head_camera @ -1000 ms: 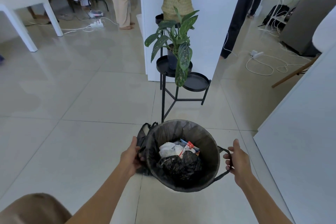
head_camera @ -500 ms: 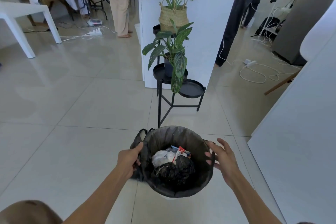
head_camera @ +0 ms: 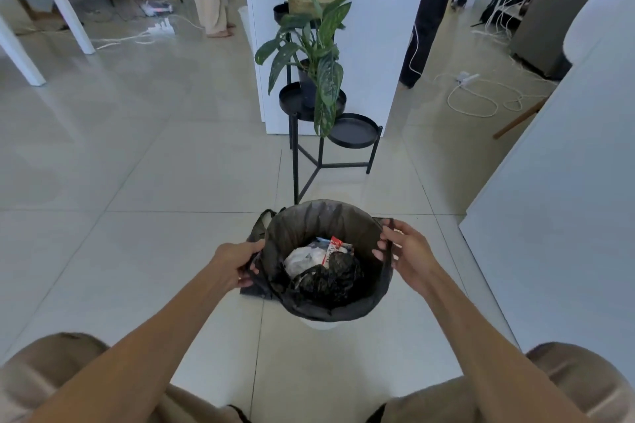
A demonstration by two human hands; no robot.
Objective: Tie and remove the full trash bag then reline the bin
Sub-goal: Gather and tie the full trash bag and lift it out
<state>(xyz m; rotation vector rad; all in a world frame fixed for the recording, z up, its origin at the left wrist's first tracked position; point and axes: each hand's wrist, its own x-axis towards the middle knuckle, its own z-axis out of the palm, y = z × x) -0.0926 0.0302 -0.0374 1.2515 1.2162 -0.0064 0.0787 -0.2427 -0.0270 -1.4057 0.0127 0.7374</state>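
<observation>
A black trash bag lines a small white bin on the tiled floor in front of me; only a sliver of the bin shows under the bag's folded-over edge. Inside lie crumpled white paper, a red-and-white wrapper and dark plastic. My left hand grips the bag's left handle at the rim. My right hand pinches the bag's right handle at the opposite side of the rim. Both forearms reach down from the bottom of the view.
A black metal plant stand with potted plants stands just behind the bin. A white cabinet runs along the right. White cables lie on the floor at back right. People stand at the back; my knees show at the bottom corners.
My right hand moved in from the loose outer handle and closed on the bag at the rim. The left hand kept its grip. My knees have come into view.
</observation>
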